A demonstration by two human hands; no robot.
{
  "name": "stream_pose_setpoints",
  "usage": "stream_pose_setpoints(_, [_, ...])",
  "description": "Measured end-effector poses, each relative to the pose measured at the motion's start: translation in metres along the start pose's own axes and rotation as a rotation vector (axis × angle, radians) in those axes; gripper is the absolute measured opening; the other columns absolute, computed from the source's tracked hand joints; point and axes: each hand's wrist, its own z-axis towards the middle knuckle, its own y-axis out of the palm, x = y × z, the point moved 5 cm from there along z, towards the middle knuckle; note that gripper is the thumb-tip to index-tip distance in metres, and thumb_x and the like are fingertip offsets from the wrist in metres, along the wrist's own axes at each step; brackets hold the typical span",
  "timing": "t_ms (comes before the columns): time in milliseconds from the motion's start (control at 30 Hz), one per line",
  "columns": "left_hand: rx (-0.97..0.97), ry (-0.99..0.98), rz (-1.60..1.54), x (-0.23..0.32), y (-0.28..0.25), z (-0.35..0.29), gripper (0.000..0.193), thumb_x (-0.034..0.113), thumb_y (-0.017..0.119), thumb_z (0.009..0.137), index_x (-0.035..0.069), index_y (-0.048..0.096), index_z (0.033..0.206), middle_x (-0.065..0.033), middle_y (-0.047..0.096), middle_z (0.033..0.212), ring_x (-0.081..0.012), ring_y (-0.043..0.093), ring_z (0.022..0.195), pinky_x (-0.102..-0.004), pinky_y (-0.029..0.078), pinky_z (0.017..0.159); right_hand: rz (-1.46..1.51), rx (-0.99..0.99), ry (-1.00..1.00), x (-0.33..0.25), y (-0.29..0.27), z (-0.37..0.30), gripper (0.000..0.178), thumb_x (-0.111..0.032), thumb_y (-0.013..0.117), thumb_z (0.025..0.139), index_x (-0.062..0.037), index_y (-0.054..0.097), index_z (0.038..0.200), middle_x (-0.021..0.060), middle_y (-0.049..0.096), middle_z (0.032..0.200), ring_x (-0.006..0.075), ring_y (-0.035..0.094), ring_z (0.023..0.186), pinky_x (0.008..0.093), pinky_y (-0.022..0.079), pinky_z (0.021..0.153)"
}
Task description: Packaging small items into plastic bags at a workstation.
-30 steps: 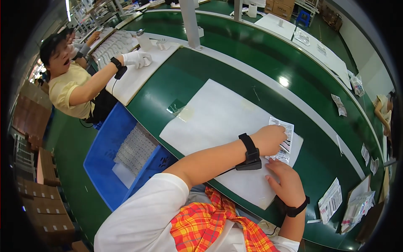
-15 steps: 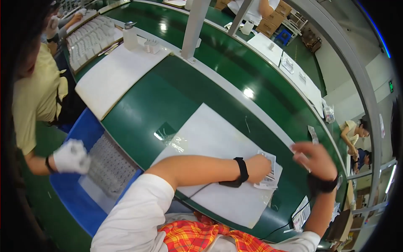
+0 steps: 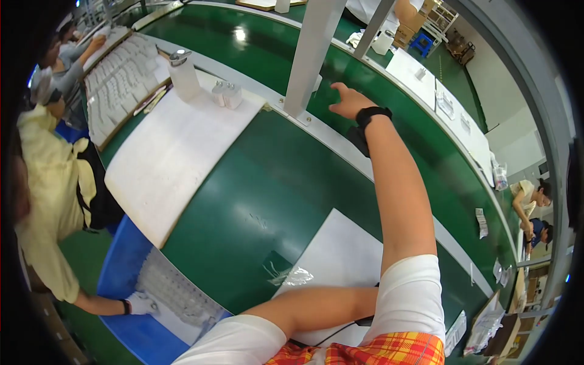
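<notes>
My right hand (image 3: 351, 103) reaches far out over the green conveyor belt (image 3: 401, 115), just right of a grey metal post. Its fingers are apart, with nothing seen in them. Partly behind the post is a small white object (image 3: 317, 83), close to those fingers. My left forearm (image 3: 328, 306) lies across the white mat (image 3: 347, 243) on the near table. The left hand is hidden behind my right upper arm and sleeve. A clear plastic scrap (image 3: 298, 277) lies at the mat's left edge.
A grey post (image 3: 313, 61) rises from the belt's near rail. At left, a co-worker's gloved hand (image 3: 143, 303) is in a blue bin (image 3: 112, 277) holding clear trays. A white bottle (image 3: 184, 76) stands on another mat (image 3: 164, 146). Bagged items (image 3: 486, 328) sit at right.
My right hand has swung from beside the mat out over the belt. The view has shifted, and the packets under my left hand are now hidden. The co-worker's gloved hand has moved into the bin.
</notes>
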Motion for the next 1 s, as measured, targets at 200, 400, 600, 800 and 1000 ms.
stream_pose_setpoints(200, [0.006, 0.008, -0.062, -0.006, -0.004, -0.003, 0.031, 0.022, 0.067, 0.070, 0.007, 0.067, 0.097, -0.0109, 0.061, 0.101, -0.0285, 0.056, 0.102, -0.0407, 0.044, 0.087, 0.097, 0.147, -0.036, -0.022, 0.008, 0.033, 0.062, -0.030, 0.070, 0.085, -0.0136, 0.043, 0.138, 0.0225, 0.048, 0.137, 0.0386, 0.051, 0.124, 0.0431, 0.044, 0.102])
stream_pose_setpoints(400, [0.018, 0.024, -0.151, -0.011, -0.009, -0.007, 0.031, 0.021, 0.067, 0.070, 0.006, 0.066, 0.097, -0.0113, 0.061, 0.103, -0.0287, 0.055, 0.103, -0.0405, 0.043, 0.089, 0.235, 0.212, -0.049, -0.021, 0.032, 0.054, 0.049, -0.023, 0.070, 0.083, -0.0202, 0.050, 0.128, 0.0220, 0.052, 0.126, 0.0410, 0.058, 0.112, 0.0436, 0.048, 0.097])
stream_pose_setpoints(600, [-0.044, 0.085, -0.264, -0.008, -0.014, -0.002, 0.029, 0.016, 0.067, 0.069, 0.004, 0.065, 0.095, -0.0136, 0.060, 0.105, -0.0307, 0.056, 0.104, -0.0424, 0.044, 0.088, 0.179, 0.393, 0.020, 0.005, 0.030, 0.050, 0.036, -0.017, 0.062, 0.085, -0.0192, 0.053, 0.120, 0.0243, 0.058, 0.113, 0.0414, 0.060, 0.104, 0.0470, 0.049, 0.092])
stream_pose_setpoints(800, [-0.020, 0.088, -0.166, -0.025, -0.008, -0.006, 0.039, 0.020, 0.068, 0.071, 0.003, 0.065, 0.106, -0.0150, 0.060, 0.111, -0.0340, 0.056, 0.105, -0.0441, 0.045, 0.092, 0.298, 0.504, -0.048, 0.005, -0.036, -0.042, 0.032, -0.027, 0.057, 0.086, -0.0174, 0.055, 0.116, 0.0228, 0.060, 0.106, 0.0384, 0.061, 0.099, 0.0462, 0.048, 0.092])
stream_pose_setpoints(1000, [0.028, 0.105, -0.254, 0.002, -0.039, 0.000, 0.044, 0.028, 0.067, 0.076, 0.008, 0.060, 0.115, -0.0165, 0.058, 0.121, -0.0350, 0.053, 0.113, -0.0444, 0.043, 0.097, 0.950, 0.454, 0.050, 0.121, -0.082, -0.238, 0.031, -0.021, 0.048, 0.087, -0.0122, 0.051, 0.117, 0.0120, 0.061, 0.097, 0.0255, 0.065, 0.090, 0.0387, 0.054, 0.073])
